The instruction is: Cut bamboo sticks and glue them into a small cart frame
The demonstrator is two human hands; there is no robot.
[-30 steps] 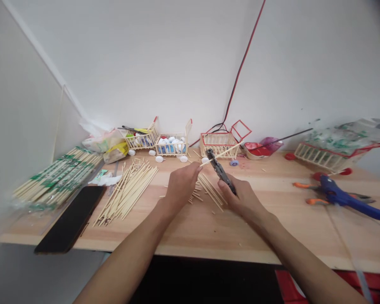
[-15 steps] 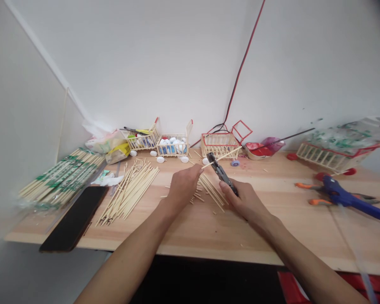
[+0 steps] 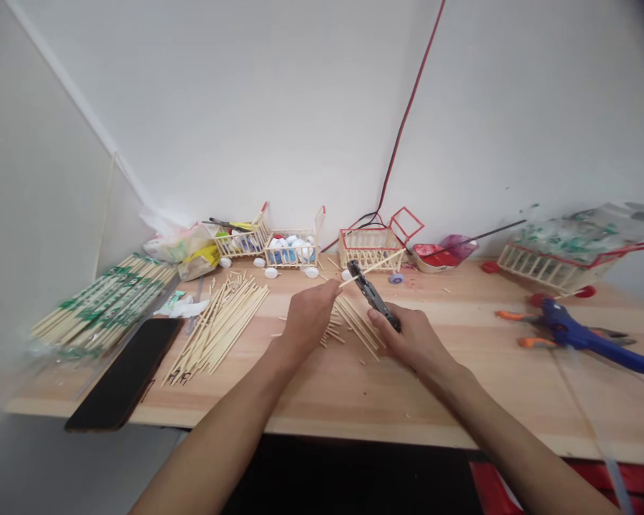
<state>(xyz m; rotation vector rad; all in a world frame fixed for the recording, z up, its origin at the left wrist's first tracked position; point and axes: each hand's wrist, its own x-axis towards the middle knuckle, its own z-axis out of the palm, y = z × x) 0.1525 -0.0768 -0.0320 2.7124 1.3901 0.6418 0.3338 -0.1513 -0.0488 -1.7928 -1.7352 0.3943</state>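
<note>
Item, my left hand [image 3: 311, 318]: fingers together, clamped on the near end of a thin wooden stick [image 3: 381, 263]; the stick slants away towards two o'clock, its far tip overlapping a red-rimmed stick cart [image 3: 372, 252] in view, touching or apart I cannot tell.

Item, my right hand [image 3: 413, 332]: fingers wrapped tight round the handles of a dark metal cutting tool [image 3: 374, 295], its head at the stick just beyond my left fingertips; whether its jaws bite the wood I cannot tell.

Bearings from my hands: just below them, a few long loose sticks [image 3: 358, 325] and short cut pieces [image 3: 333, 334], lying on the wooden table [image 3: 327, 397]; at nine o'clock, a spread pile of sticks [image 3: 230, 318], and farther out, green-banded stick packs [image 3: 107, 304]; between eight and nine, a flat black slab [image 3: 126, 375]; between ten and eleven, a cart holding white and blue pieces [image 3: 293, 250]; at two, a dish of red matter [image 3: 436, 257]; between two and three, a larger cart [image 3: 547, 266] heaped with clear plastic; at three, a blue glue gun [image 3: 584, 340], orange-handled pliers [image 3: 537, 343] lying beside it.
</note>
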